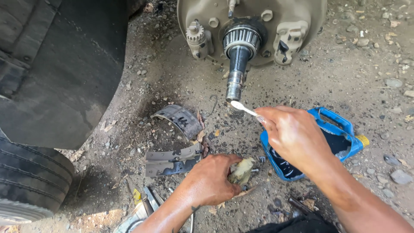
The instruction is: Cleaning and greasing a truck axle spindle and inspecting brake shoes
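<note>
Two bare hands work low over oily, stony ground beside a stripped wheel hub. At about five o'clock from the frame's centre, the right hand (pixel 295 136) is curled closed, pinching the handle of a small white brush (pixel 242 108) between thumb and fingertips; the brush head points toward ten o'clock and hovers just below the tip of the axle spindle (pixel 236 71), very near it, though whether they touch cannot be told. The spindle juts down from the tan backing plate (pixel 302 13) at twelve o'clock, with a ribbed bearing ring (pixel 241 38) around its base. At six o'clock the left hand (pixel 209 179) rests on the ground, fingers wrapped around a greasy, yellowish lump (pixel 242 170) that may be a rag or a part; which one is unclear. Just under the right hand, toward four o'clock, lies a blue plastic container (pixel 340 123) cut open on its side, holding dark oil, with a yellow cap at its far end. Two worn brake shoes lie on the ground: a curved one (pixel 181 118) at about ten o'clock from the left hand, and a flatter one (pixel 172 159) just beside that hand at nine o'clock. A black mudguard (pixel 64 73) and a tyre (pixel 30 177) fill the left edge.
</note>
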